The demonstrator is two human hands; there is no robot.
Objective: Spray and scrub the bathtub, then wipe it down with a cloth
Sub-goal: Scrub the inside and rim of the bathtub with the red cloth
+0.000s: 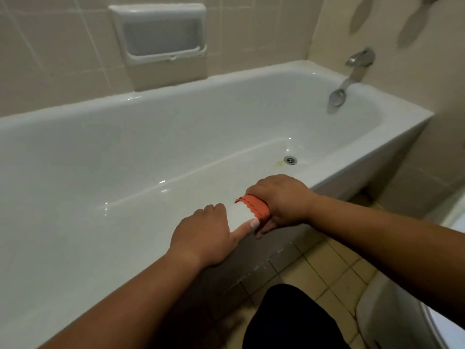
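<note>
No readable text, labels, brands, numbers or signs anywhere in view.

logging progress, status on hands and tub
Left hand resting on near rim of white bathtub. Right hand gripping orange scalloped cloth on that rim. No obstruction seen.
</note>
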